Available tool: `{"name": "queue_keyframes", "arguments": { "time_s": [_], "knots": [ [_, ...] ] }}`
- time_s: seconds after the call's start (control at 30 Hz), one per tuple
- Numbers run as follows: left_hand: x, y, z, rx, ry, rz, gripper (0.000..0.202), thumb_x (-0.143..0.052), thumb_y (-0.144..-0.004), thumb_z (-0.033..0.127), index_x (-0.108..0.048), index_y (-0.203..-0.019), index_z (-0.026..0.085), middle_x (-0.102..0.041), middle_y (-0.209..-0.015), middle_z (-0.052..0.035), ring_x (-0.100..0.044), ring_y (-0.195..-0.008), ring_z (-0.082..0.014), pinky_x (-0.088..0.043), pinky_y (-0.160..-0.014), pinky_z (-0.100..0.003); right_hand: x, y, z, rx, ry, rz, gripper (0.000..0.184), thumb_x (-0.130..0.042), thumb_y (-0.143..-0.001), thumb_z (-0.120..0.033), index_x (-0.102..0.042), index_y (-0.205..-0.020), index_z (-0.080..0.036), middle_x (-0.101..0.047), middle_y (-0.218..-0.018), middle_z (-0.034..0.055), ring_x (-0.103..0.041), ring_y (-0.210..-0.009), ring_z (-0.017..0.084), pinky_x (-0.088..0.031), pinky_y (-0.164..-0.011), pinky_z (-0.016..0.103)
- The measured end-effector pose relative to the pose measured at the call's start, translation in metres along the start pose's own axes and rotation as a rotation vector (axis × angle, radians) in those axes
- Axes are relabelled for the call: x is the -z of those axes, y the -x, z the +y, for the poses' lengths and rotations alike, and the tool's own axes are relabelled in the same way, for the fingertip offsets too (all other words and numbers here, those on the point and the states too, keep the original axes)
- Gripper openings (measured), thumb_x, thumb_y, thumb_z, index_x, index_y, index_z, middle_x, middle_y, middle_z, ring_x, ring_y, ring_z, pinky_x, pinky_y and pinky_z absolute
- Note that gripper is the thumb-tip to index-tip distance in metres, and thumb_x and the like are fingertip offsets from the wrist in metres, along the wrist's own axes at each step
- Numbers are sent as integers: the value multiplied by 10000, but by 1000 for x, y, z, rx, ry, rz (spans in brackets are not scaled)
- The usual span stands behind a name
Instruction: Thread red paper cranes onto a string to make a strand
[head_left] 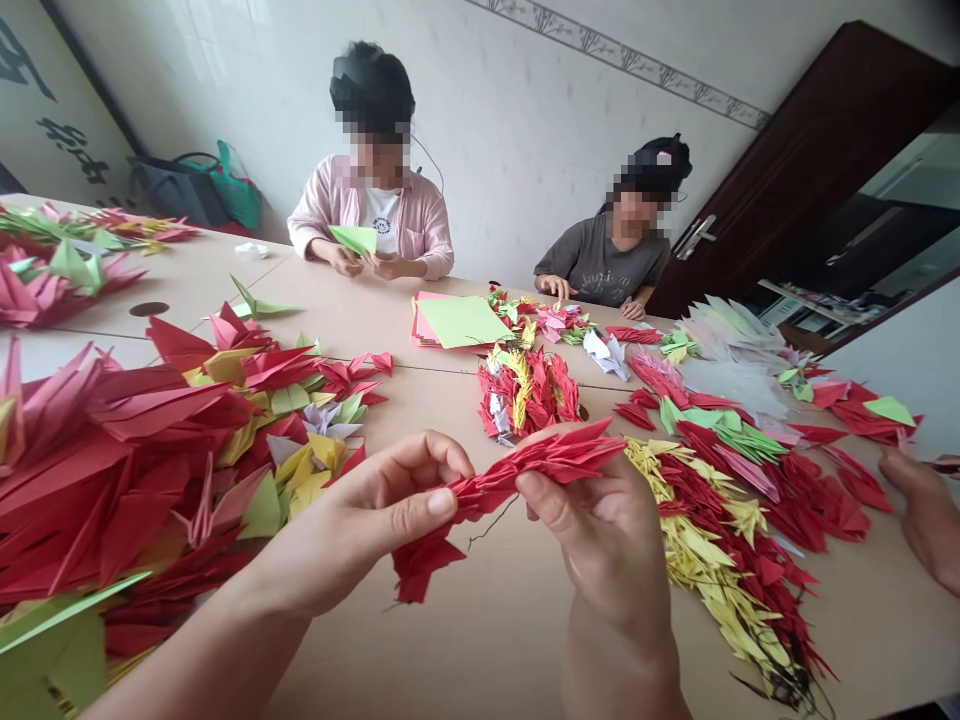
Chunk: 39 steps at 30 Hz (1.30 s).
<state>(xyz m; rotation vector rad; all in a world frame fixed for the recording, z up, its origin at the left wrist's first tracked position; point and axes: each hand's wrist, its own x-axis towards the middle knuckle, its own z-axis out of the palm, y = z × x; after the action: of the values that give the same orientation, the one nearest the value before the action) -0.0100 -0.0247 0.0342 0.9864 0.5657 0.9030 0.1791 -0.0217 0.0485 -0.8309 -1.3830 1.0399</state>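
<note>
Between my two hands, above the table, a string of red folded paper cranes (517, 468) is stretched out. My left hand (397, 495) pinches its left part between thumb and fingers. From there its end hangs down below my fingers. The right part lies across my right hand (600, 510), whose thumb presses on it while the fingers curl behind. A thin dark thread (491, 525) dangles under the middle of the string. Just beyond my hands sits a bundle of red, yellow and white paper cranes (529, 395).
A large heap of red folded cranes (142, 440) covers the left side. Yellow and red crane strings (712, 560) lie at the right. Green and pink paper sheets (461, 322) are stacked farther back. Two people sit across the table (480, 650); another person's hand (926, 520) rests at the right edge.
</note>
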Motion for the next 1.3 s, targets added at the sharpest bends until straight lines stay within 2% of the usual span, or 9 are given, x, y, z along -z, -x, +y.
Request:
{"name": "queue_keyframes", "arguments": {
  "time_s": [0.07, 0.2, 0.47, 0.57, 0.73, 0.87, 0.93, 1.1, 1.3],
  "knots": [
    [-1, 0, 0, 1, 10, 8, 134, -637, -895, 332, -583, -946, 220, -613, -843, 2, -537, -495, -32, -424, -425, -118, -1, 0, -3, 2, 32, -20, 145, -731, -818, -181, -678, -917, -273, -695, -777, -43, -639, -659, 101, -552, -609, 192],
    [-2, -1, -1, 16, 22, -21, 127, -648, -893, 304, -565, -933, 217, -625, -823, 7, -573, -573, -50, -465, -512, -136, -1, 2, -5, -5, 64, -17, 124, -734, -816, -206, -674, -911, -256, -703, -800, -33, -660, -694, 108, -562, -616, 188],
    [-3, -4, -3, -29, -41, 35, 129, -659, -886, 268, -562, -965, 233, -482, -775, 54, -474, -549, -26, -427, -472, -126, 0, 5, -6, 109, 188, 33, 148, -719, -826, -178, -659, -941, -250, -719, -851, -21, -691, -733, 134, -593, -689, 245],
    [-4, -3, -4, -44, -76, 64, 135, -663, -883, 268, -565, -971, 239, -473, -782, 51, -476, -554, -29, -438, -483, -137, 0, 4, -5, 134, 185, 62, 138, -707, -837, -176, -648, -937, -250, -728, -847, -13, -705, -742, 156, -604, -692, 280],
    [-7, -2, -8, -164, -195, 184, 182, -670, -876, 247, -574, -1028, 277, -507, -924, 24, -515, -642, -64, -500, -547, -188, -4, 6, -2, 146, 168, 105, 150, -700, -848, -174, -646, -955, -266, -710, -846, -19, -700, -756, 152, -595, -722, 281],
    [-11, -3, -14, -315, -385, 360, 219, -688, -860, 212, -596, -1045, 283, -538, -961, 5, -531, -804, -114, -491, -660, -203, -11, 8, -1, 154, 208, 89, 142, -671, -860, -169, -645, -969, -257, -694, -892, -3, -682, -796, 157, -581, -722, 282],
    [-14, -3, -15, -381, -492, 404, 191, -668, -873, 195, -603, -1025, 290, -540, -969, 10, -523, -844, -118, -478, -716, -212, -14, 8, 0, 176, 206, 86, 171, -661, -861, -150, -638, -984, -267, -688, -898, -13, -671, -805, 143, -572, -725, 262],
    [-16, -3, -14, -396, -633, 355, 85, -623, -908, 222, -589, -958, 281, -522, -902, 18, -513, -791, -118, -463, -725, -248, -17, 7, 3, 184, 166, 150, 144, -647, -865, -126, -641, -942, -247, -682, -858, -10, -660, -799, 136, -565, -751, 258],
    [-13, -3, -16, -319, -512, 320, 74, -610, -917, 257, -539, -898, 251, -492, -895, 13, -506, -787, -123, -484, -696, -254, -17, 5, 7, 174, 114, 171, 156, -638, -876, -128, -631, -955, -262, -679, -845, -6, -668, -792, 147, -584, -731, 274]
  ]
}}
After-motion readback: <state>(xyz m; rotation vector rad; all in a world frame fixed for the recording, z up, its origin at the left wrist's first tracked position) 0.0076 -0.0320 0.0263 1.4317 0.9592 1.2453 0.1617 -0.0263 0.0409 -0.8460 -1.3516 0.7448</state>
